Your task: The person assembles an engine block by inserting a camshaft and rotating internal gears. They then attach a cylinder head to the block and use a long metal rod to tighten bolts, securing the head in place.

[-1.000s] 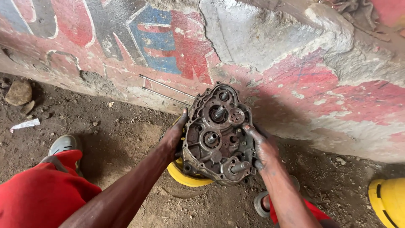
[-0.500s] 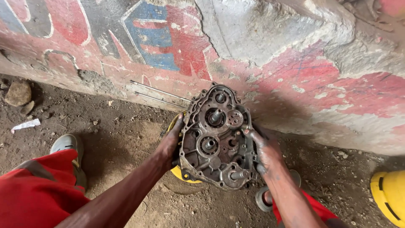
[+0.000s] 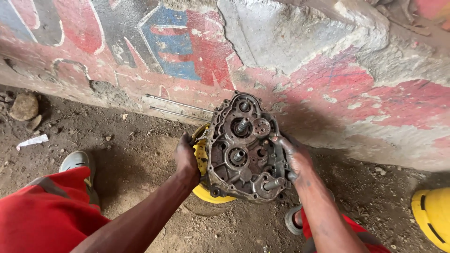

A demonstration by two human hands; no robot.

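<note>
Left hand (image 3: 186, 158) clamped on the left edge and right hand (image 3: 294, 157) gripping the right edge of a grimy grey metal engine crankcase half (image 3: 243, 147), held upright over a round yellow plastic container (image 3: 211, 193) on the dirt ground (image 3: 140, 154). Two thin metal studs (image 3: 176, 107) sticking out leftward along the painted, cracked concrete wall (image 3: 304, 61). Grey shoe (image 3: 77, 161) and red trouser leg (image 3: 42, 211) at left.

My one head camera, looking steeply down and forward, close over my hands, dirt floor (image 3: 140, 154) below, painted wall (image 3: 328, 61) across the top
</note>
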